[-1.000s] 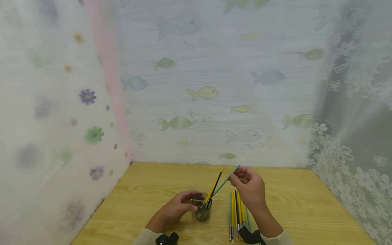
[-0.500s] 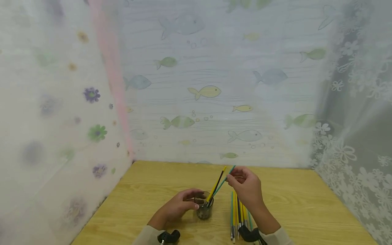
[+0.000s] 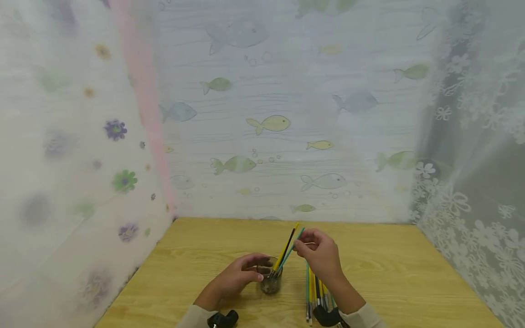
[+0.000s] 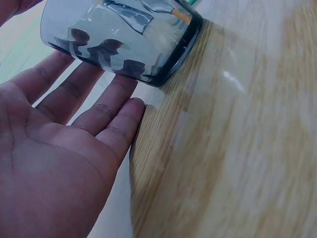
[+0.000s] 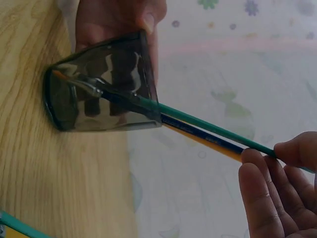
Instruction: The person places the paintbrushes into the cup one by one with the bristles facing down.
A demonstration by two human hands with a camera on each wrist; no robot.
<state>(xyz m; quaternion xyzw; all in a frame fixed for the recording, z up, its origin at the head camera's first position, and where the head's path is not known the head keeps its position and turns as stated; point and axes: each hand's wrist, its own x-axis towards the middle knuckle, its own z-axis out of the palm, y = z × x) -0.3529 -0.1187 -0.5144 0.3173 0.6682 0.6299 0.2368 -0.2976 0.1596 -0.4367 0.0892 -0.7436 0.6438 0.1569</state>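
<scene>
A smoky see-through drinking glass stands on the wooden table. My left hand holds its left side, thumb in front and fingers behind. In the right wrist view, my right hand pinches a green paintbrush near the upper end of its handle. The brush slants into the glass, tip down, its orange-tinted bristles near the bottom. A dark blue paintbrush and a yellow paintbrush lean in the glass beside it. Pale bristles show through the glass wall in the left wrist view.
Several more paintbrushes with green, yellow and dark handles lie side by side right of the glass, partly under my right forearm. The wooden table ends at a fish-print curtain. Flower-print sheets hang at both sides.
My right hand has moved left and slightly down, bringing the green paintbrush lower in the glass and closer to the other two. The left hand stays on the glass.
</scene>
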